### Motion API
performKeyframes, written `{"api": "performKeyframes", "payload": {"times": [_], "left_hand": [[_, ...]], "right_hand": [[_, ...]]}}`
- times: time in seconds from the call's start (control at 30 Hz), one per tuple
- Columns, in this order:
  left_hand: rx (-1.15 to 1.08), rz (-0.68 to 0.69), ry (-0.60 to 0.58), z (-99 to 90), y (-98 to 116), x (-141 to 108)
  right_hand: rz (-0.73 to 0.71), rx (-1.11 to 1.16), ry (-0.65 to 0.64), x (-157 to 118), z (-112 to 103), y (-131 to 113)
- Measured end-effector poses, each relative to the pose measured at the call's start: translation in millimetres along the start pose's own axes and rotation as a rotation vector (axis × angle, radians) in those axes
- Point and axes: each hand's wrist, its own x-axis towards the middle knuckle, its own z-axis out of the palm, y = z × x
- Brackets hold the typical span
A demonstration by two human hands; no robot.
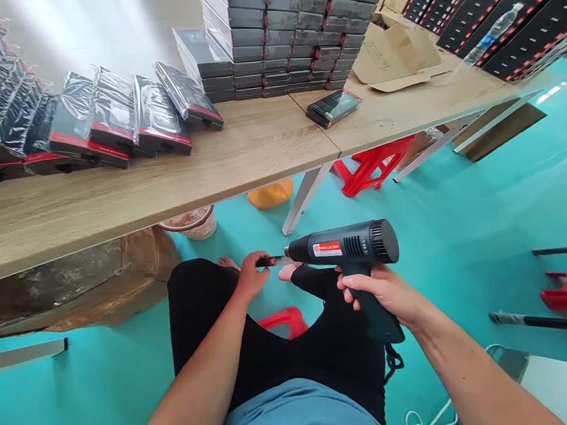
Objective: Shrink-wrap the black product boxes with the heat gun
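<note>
gripping a dark heat gun [343, 245] by its handle, the right hand [372, 289] has its fingers wrapped around it. on the barrel is a red and white label [327, 249] with a line of capitals, too small to read surely; little white marks by the rear cap can't be made out either. the nozzle points left at a small black box [266, 261], edged in red, which the left hand [253, 278] pinches in its fingers, in front of the surface [257, 142] and above the floor [443, 225]. a pale strip shows between box and nozzle.

on the surface, film-wrapped black boxes [158, 114] with red edges lean in a row at the left, beside a tall block of stacked boxes [292, 36]. one loose box [334, 107] lies flat in front of the block; its print is unreadable. to the right are an opened cardboard carton [393, 54], more black boxes [494, 15] in long rows, and a clear bottle [493, 34] with a blue label lying against them.

below, a round bin [198, 225] contains something pinkish, and a big brown carton [140, 271] sits under the surface.
</note>
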Motion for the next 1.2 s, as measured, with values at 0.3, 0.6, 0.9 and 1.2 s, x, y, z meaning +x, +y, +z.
{"api": "performKeyframes", "payload": {"times": [0.3, 0.6, 0.9, 1.2], "left_hand": [[0.099, 0.069, 0.05, -3.6, -3, 1], [-0.018, -0.004, 0.108, -5.8, -7, 2], [-0.076, -0.086, 0.133, -2.3, 3, 3], [0.086, 0.034, 0.096, -5.1, 3, 1]], "right_hand": [[-0.056, -0.143, -0.046, 3, 21, -14], [0.027, 0.004, 0.137, 6, -6, 2], [0.14, 0.461, 0.127, -5, -33, 26], [0.093, 0.216, 0.09, -3, -9, 19]]}}
